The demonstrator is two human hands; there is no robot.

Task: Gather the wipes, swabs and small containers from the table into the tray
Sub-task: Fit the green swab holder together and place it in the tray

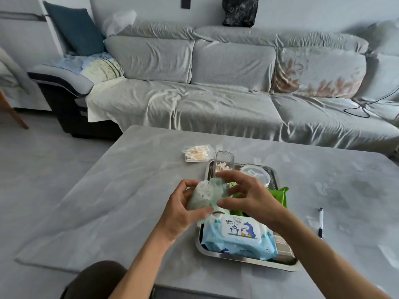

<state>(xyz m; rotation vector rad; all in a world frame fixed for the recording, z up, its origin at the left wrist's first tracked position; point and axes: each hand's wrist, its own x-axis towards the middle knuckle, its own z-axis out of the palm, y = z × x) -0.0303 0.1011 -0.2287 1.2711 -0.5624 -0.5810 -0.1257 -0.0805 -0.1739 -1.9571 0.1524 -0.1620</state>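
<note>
Above the metal tray (246, 258), the left hand (181, 209) and right hand (250, 196) together pinch one soft pale-green wipe pack (207, 194). Inside the tray lie one blue penguin-printed wipe pack (237, 238), one green packet (279, 195), one tall clear container (224, 160) of swabs and one round lidded tub (257, 174). One clear swab bag (197, 153) lies on the grey tabletop (129, 190) just beyond the tray; one pen (320, 222) lies well to the right.
</note>
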